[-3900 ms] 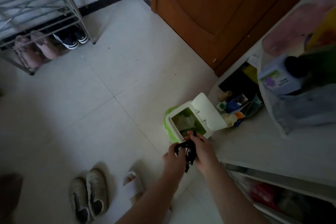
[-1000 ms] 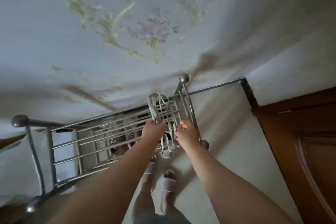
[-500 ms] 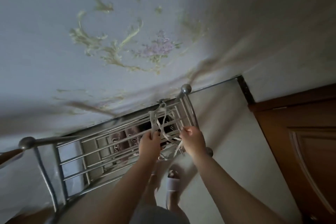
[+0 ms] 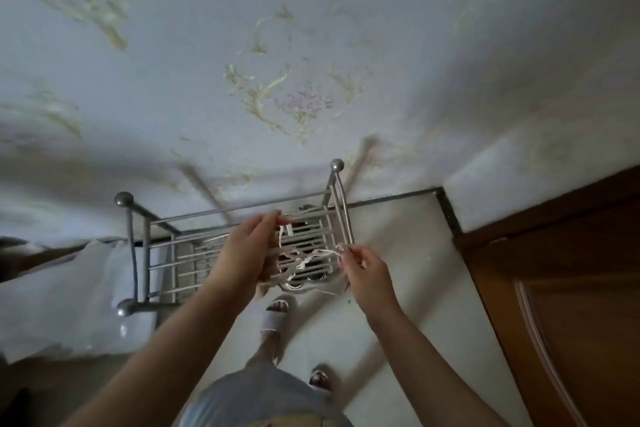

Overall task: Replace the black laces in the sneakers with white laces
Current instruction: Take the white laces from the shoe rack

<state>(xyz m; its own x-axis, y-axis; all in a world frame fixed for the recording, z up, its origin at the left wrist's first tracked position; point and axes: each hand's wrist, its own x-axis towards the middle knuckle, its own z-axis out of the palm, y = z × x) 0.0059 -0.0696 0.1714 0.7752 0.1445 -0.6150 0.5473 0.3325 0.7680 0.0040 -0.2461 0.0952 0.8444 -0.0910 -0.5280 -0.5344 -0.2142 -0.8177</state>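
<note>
**Both hands hold white laces over the shoe rack**

The left hand (image 4: 249,246) and the right hand (image 4: 367,270) are raised above a metal rack (image 4: 145,253), apart from each other, with a tangle of white laces (image 4: 301,258) strung between them. The left hand's fingers curl round one part of the bundle, and a short lace end sticks up just beside its fingertips. The right hand pinches another strand between thumb and fingers, near the rack's right end. Loose loops hang down between the two hands, over the rack's top bars.

Through the bars, below the laces, dark sneakers (image 4: 306,279) with white soles sit on a lower shelf; little of them shows, and their eyelets cannot be made out.

The rack stands against a pale wall (image 4: 207,62) with a faded flower pattern. A dark skirting strip runs along the wall's foot. To the right is a brown wooden door (image 4: 571,288). The floor (image 4: 408,253) is light tile. Near the rack's near edge, a foot in a white slipper (image 4: 275,317) stands on the tile, and a second foot shows nearer, partly hidden by grey clothing. A white sheet-like cover lies at the left.
</note>
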